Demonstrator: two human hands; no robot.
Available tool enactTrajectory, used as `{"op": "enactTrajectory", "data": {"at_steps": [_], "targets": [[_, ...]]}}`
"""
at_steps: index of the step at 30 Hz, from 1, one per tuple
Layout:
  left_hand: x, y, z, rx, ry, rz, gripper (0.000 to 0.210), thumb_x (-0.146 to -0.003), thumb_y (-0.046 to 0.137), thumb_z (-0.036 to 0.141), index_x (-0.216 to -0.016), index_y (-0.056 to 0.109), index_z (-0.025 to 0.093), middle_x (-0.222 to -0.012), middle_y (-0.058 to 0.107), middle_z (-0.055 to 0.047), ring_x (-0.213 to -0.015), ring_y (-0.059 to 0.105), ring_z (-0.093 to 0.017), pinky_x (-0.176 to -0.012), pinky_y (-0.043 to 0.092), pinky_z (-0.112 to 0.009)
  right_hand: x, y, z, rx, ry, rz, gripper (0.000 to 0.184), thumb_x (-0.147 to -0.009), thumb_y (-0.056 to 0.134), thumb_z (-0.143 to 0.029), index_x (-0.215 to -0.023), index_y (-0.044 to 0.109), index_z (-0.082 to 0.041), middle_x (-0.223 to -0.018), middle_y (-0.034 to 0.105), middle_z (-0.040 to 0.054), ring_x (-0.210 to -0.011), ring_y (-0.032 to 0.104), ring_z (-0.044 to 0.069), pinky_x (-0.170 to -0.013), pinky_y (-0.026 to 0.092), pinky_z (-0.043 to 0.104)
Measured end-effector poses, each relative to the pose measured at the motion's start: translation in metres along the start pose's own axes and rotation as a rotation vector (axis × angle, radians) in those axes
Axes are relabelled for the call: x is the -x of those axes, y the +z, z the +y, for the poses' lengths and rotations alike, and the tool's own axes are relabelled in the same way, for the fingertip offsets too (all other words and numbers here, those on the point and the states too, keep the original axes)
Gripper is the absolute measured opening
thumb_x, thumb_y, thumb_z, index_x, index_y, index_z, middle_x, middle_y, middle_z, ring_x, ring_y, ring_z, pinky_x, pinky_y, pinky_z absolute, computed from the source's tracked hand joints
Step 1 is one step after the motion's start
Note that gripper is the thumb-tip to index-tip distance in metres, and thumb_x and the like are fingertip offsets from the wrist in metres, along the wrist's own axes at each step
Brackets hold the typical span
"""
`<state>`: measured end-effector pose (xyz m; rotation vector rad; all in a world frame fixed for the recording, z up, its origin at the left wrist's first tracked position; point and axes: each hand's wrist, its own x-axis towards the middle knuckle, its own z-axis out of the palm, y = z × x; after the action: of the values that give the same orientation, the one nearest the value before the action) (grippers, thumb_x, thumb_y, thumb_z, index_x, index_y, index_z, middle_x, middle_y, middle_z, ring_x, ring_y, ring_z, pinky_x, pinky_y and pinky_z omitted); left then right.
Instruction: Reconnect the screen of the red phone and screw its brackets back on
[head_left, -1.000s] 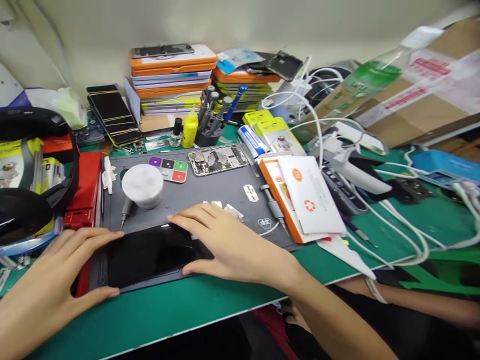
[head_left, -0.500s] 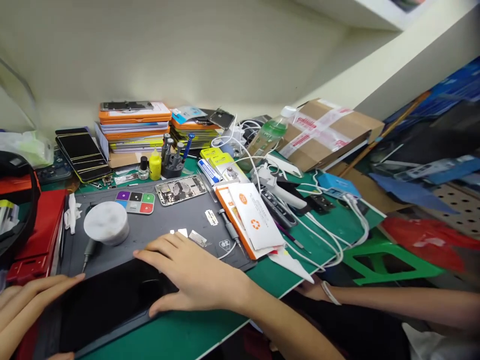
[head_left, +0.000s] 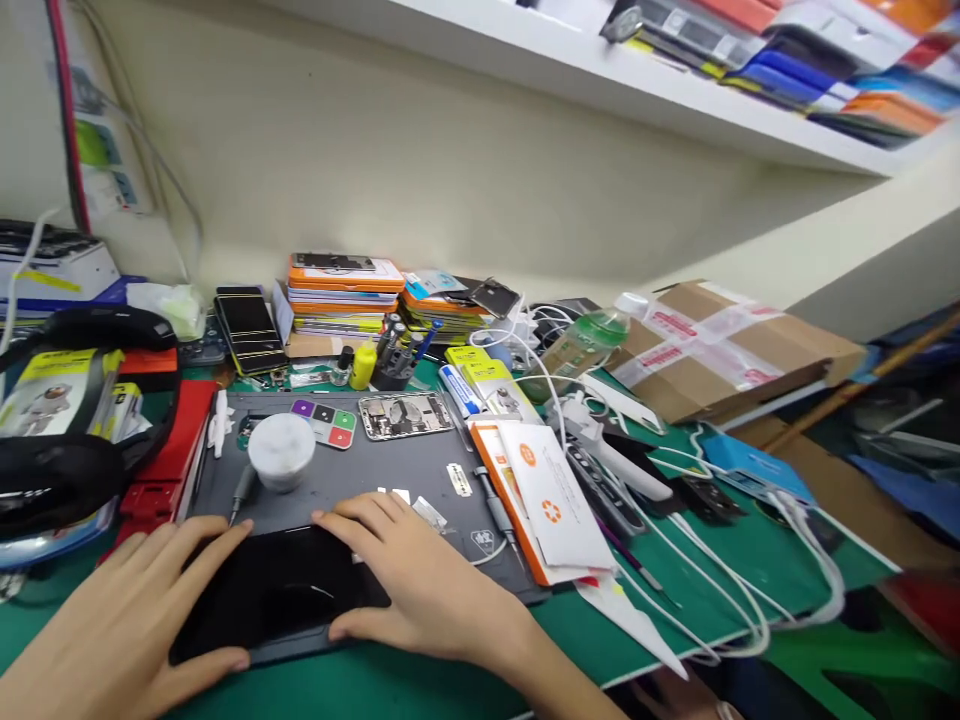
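Head view: the left hand (head_left: pixel 142 615), cropped earlier, is back in view, and with the right hand (head_left: pixel 427 575) still clasps the black phone (head_left: pixel 262 590) at the near edge of the mat (head_left: pixel 409 465). Bare mat lies beyond, before the opened phone (head_left: pixel 405 416).

One held black-screened device (head_left: pixel 274 588), one razor blade (head_left: pixel 459 480), one white tub (head_left: pixel 282 451)

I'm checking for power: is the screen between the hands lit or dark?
Dark. The screen shows black with a faint glare, no image; whether it has power, I cannot tell.
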<state>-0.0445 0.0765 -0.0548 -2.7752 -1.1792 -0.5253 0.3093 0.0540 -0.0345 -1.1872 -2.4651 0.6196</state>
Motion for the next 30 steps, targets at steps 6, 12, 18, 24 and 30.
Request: {"op": "enactTrajectory", "data": {"at_steps": [6, 12, 18, 24, 30], "targets": [[-0.021, -0.025, 0.018, -0.006, 0.02, -0.112, 0.09, -0.072, 0.105, 0.058, -0.148, 0.065, 0.03, -0.136, 0.072, -0.003, -0.107, 0.078, -0.029, -0.092, 0.055, -0.041, 0.002, 0.001, -0.005, -0.001, 0.04, -0.025, 0.096, -0.091, 0.097, -0.053, -0.168, 0.051, -0.019, -0.156, 0.064, 0.0151, -0.144, 0.06, 0.033, -0.127, 0.053, 0.054], [-0.032, -0.039, 0.029, 0.077, -0.122, -0.365, 0.079, -0.078, 0.102, 0.055, -0.143, 0.067, 0.028, -0.143, 0.068, -0.008, -0.119, 0.074, -0.035, -0.103, 0.055, -0.048, 0.007, 0.0, -0.008, -0.006, 0.075, -0.053, 0.087, -0.096, 0.093, -0.042, -0.169, 0.049, -0.024, -0.161, 0.061, 0.0151, -0.149, 0.059, 0.035, -0.126, 0.056, 0.06], [-0.039, -0.043, 0.034, 0.094, -0.155, -0.432, 0.083, -0.078, 0.103, 0.058, -0.144, 0.065, 0.024, -0.142, 0.069, -0.008, -0.123, 0.072, -0.037, -0.109, 0.053, -0.052, 0.009, 0.002, -0.006, -0.001, 0.083, -0.061, 0.087, -0.097, 0.092, -0.039, -0.17, 0.046, -0.03, -0.162, 0.06, 0.0134, -0.15, 0.058, 0.035, -0.125, 0.057, 0.061], [-0.041, -0.044, 0.036, 0.105, -0.184, -0.443, 0.081, -0.076, 0.103, 0.06, -0.136, 0.066, 0.021, -0.135, 0.071, -0.007, -0.119, 0.073, -0.034, -0.108, 0.051, -0.049, 0.01, 0.005, -0.004, 0.014, 0.072, -0.053, 0.085, -0.099, 0.09, -0.042, -0.17, 0.045, -0.03, -0.163, 0.059, 0.0133, -0.15, 0.058, 0.035, -0.125, 0.056, 0.061], [-0.04, -0.044, 0.037, 0.117, -0.201, -0.439, 0.08, -0.075, 0.105, 0.057, -0.134, 0.065, 0.02, -0.133, 0.071, -0.007, -0.119, 0.072, -0.034, -0.108, 0.051, -0.049, 0.011, 0.004, -0.003, 0.029, 0.063, -0.044, 0.084, -0.098, 0.091, -0.041, -0.169, 0.046, -0.029, -0.162, 0.06, 0.0128, -0.149, 0.058, 0.034, -0.124, 0.057, 0.061]]}}
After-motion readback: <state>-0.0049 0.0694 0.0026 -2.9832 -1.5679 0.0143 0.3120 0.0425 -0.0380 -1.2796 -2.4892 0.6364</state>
